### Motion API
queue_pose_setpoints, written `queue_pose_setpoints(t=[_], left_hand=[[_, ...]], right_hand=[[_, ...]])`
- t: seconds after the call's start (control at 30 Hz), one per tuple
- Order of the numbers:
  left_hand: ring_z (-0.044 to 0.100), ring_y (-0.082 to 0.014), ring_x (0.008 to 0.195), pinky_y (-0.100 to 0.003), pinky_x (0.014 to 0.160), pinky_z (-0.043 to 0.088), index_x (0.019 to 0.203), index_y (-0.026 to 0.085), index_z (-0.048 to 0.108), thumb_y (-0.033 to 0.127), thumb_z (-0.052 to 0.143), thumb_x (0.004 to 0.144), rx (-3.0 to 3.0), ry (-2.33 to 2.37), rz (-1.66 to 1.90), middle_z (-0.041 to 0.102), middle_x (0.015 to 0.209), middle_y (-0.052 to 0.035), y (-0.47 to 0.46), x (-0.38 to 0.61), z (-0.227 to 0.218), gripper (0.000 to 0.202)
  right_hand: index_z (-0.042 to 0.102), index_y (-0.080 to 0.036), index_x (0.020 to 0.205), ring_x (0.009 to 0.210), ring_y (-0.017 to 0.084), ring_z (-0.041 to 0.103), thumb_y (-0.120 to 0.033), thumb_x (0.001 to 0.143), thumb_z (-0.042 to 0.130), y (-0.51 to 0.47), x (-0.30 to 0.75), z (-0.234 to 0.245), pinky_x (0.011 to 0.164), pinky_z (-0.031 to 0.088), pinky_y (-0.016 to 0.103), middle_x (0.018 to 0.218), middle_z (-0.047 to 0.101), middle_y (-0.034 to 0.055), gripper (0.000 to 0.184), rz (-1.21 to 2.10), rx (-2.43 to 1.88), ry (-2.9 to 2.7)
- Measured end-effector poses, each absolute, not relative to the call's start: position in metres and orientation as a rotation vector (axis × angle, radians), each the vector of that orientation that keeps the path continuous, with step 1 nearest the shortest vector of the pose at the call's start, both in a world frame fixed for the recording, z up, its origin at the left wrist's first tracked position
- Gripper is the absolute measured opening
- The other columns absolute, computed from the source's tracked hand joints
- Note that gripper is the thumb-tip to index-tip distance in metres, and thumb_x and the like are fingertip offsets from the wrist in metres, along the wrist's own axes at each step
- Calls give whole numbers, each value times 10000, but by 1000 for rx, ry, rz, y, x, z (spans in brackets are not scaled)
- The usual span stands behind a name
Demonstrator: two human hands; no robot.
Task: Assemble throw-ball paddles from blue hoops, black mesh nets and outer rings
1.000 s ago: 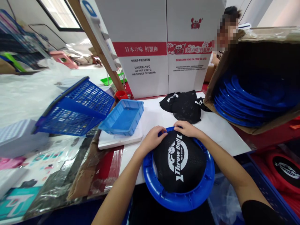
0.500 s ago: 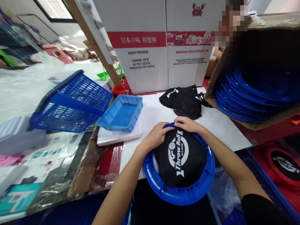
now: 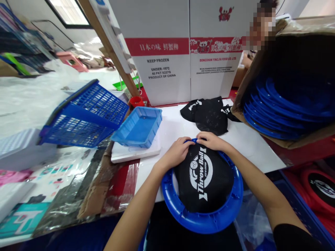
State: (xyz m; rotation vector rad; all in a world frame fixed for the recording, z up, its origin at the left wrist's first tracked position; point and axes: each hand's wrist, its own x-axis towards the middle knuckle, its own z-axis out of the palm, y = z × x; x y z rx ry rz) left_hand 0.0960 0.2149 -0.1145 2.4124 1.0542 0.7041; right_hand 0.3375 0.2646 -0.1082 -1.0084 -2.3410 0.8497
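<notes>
Head camera view: with twelve o'clock pointing away from the person, the blue ring (image 3: pixel 205 223) lay straight in front of the body at six o'clock, its near side overhanging the front edge of the white worktop (image 3: pixel 251 150). Black cloth (image 3: pixel 206 174) printed "Throw Ball" covered most of its opening, leaving a pale gap at about nine o'clock. Both hands met at the far side of the ring. The left hand (image 3: pixel 179 151) came in at eleven, fingers bent and drawn together, gripping the rim; the right hand (image 3: pixel 210 141) sat at twelve, thumb and forefinger pinching at the rim beside the cloth's far edge. Whether that edge was caught in the pinch could not be told, as the fingers covered it. The key relation was there: cloth edge against rim, directly between two sets of fingertips almost touching, so neither hand was clearly nearer. Being round, the ring had no long axis, but the lettering ran roughly from six to twelve. Beyond the hands, toward twelve, lay more black cloth pieces (image 3: pixel 211 118); a blue tray (image 3: pixel 140 129) stood toward ten, and a carton (image 3: pixel 288 142) of stacked rings (image 3: pixel 264 115) toward two.
</notes>
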Motion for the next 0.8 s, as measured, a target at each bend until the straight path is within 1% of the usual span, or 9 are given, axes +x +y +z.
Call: queue_pose_setpoints(t=[0.07, 0.13, 0.23, 0.3, 0.37, 0.47, 0.63, 0.7, 0.8], left_hand=[[602, -260, 1254, -476, 1141, 487, 1266, 209, 690, 186, 452, 1023, 2352, 1060, 738, 657, 1327, -117, 215, 96, -112, 341], [626, -250, 1205, -449, 1116, 496, 1228, 204, 699, 226, 485, 1028, 2277, 1082, 776, 683, 1260, -109, 216, 96, -109, 293], [659, -238, 1085, -406, 1036, 521, 1056, 201, 742, 248, 556, 1004, 2203, 1112, 816, 714, 1122, -92, 220, 97, -107, 198], [664, -235, 1018, -396, 986, 526, 962, 196, 747, 240, 594, 981, 2190, 1128, 823, 722, 1038, -84, 223, 99, -106, 161], [661, -236, 988, -398, 968, 522, 923, 197, 742, 235, 610, 968, 2185, 1134, 821, 727, 989, -78, 226, 100, -106, 145], [656, -234, 972, -404, 961, 519, 906, 205, 725, 234, 598, 973, 2164, 1126, 817, 727, 969, -70, 228, 101, -106, 146], [640, -228, 963, -394, 944, 516, 900, 203, 696, 230, 569, 991, 2109, 1149, 846, 688, 970, -64, 225, 101, -109, 159], [628, -219, 965, -378, 938, 521, 898, 200, 700, 237, 572, 989, 2097, 1180, 870, 650, 993, -65, 224, 102, -110, 161], [614, -210, 966, -361, 929, 530, 890, 194, 707, 238, 591, 972, 2080, 1216, 864, 601, 1013, -61, 224, 103, -112, 148]], right_hand=[[650, -204, 808, 933, 208, 646, -288, 975, 578, 264, 338, -108, 896, 494, 350, 984, 705, 58, 201, 844, -1011, -2342], [661, -202, 828, 910, 202, 643, -292, 980, 573, 264, 339, -106, 884, 497, 344, 963, 702, 51, 197, 844, -1022, -2340], [698, -200, 911, 872, 197, 637, -315, 992, 567, 269, 338, -98, 855, 502, 336, 919, 702, 40, 192, 866, -1005, -2378], [715, -201, 963, 913, 208, 648, -325, 984, 592, 273, 335, -92, 888, 504, 350, 963, 715, 48, 176, 889, -929, -2459], [716, -204, 961, 981, 222, 658, -318, 965, 626, 277, 331, -89, 941, 503, 371, 1034, 723, 62, 145, 912, -839, -2521], [700, -204, 916, 1021, 229, 664, -298, 956, 633, 279, 324, -91, 977, 510, 388, 1072, 727, 71, 123, 963, -758, -2496], [698, -201, 919, 1060, 238, 677, -318, 985, 599, 276, 321, -101, 1009, 510, 409, 1098, 737, 88, 167, 1022, -709, -2425], [692, -205, 905, 1052, 240, 679, -314, 985, 592, 275, 321, -102, 1000, 515, 410, 1097, 742, 90, 168, 996, -727, -2422], [679, -211, 876, 998, 232, 681, -280, 976, 583, 273, 319, -103, 964, 526, 399, 1032, 750, 81, 155, 895, -758, -2445]])
